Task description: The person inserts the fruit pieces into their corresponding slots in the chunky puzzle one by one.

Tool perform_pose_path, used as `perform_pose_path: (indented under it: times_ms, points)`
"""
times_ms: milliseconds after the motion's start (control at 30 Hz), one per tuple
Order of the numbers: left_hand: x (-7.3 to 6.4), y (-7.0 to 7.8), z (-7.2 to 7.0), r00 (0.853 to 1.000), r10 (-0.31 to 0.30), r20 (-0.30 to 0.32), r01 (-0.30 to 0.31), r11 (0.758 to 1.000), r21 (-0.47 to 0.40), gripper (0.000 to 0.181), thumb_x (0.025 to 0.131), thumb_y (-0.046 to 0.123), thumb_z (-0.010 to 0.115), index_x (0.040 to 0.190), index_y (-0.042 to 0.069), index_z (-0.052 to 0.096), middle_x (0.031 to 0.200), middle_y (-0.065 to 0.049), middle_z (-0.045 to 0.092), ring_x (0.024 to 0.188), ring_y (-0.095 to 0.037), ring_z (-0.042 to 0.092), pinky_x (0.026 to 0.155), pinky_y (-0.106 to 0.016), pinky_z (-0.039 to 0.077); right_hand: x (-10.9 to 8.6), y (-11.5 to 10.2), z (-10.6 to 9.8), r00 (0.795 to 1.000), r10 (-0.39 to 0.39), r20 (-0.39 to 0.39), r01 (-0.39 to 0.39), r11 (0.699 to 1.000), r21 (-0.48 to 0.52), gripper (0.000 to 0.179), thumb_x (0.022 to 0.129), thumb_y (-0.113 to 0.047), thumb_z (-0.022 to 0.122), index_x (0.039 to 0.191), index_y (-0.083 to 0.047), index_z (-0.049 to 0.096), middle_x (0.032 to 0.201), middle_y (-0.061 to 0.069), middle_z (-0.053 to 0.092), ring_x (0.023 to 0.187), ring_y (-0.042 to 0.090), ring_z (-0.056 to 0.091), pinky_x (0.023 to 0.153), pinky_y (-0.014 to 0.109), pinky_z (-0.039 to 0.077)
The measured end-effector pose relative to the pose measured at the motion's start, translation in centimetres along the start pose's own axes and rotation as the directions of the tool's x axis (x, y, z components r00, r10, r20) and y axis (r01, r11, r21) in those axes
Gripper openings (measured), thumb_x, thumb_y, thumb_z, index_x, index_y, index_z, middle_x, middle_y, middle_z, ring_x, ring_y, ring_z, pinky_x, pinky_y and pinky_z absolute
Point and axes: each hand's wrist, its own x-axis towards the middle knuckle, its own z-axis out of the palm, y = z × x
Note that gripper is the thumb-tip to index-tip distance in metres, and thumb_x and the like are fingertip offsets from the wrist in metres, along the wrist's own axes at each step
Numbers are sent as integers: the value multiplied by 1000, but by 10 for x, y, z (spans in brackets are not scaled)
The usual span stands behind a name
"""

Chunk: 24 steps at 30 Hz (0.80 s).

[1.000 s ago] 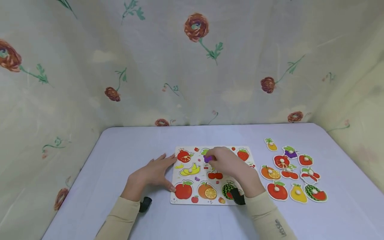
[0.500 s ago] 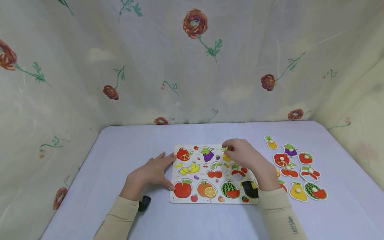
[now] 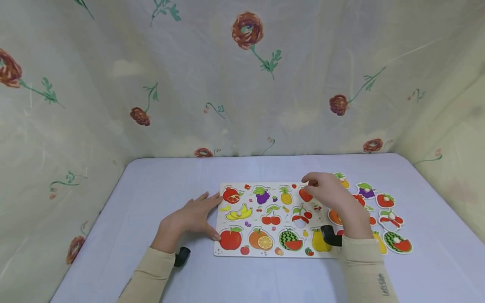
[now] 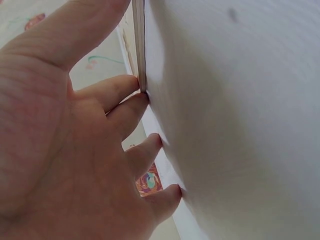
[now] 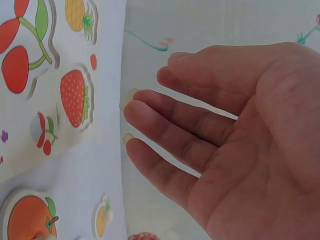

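right hand point(image 3: 335, 193) near board point(image 3: 245, 236) (sleeve point(image 3: 365, 269): "letsslim")

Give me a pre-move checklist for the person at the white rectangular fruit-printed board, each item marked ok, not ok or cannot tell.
1. Bare left hand touching the white rectangular board: ok, at its left edge.
2. Bare right hand empty: ok, nothing between its fingers.
3. Yellow banana piece with a pale knob seated flush: cannot tell; it lies on the board, but shows too small.
4. Loose green-and-red watermelon piece with a round pale knob in full head view: ok, right of the board.
5. Loose yellow pear-shaped piece in full head view: not ok; the beige right sleeve hides part.
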Motion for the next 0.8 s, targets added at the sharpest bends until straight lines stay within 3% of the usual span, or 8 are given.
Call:
perform_pose_path:
  times_ms: [300,467,800]
  points:
    - [0,-1,0,1000,2,-9,-2,1000,1,108,66,45,90,156,23,34,166,3,26,156,-29,13,124,-60,18,-4,18,-11,999,29,-37,-30,999,-29,39,100,-20,56,134,-3,57,125,25,60,109,38,55,94,52,54]
    - [0,1,0,1000,2,-11,-2,1000,1,109,65,45,90,156,23,34,166,3,27,156,-29,13,124,-60,18,-6,28,-16,996,83,-42,-84,996,-18,40,100,-21,55,136,-3,55,128,26,57,111,40,53,95,54,53]
    - [1,0,0,1000,0,-7,0,1000,11,109,66,45,90,156,23,33,166,3,26,156,-29,13,124,-60,18,-5,52,-22,986,137,-93,-141,989,-42,37,99,-17,54,131,1,58,127,30,56,105,41,53,88,53,54]
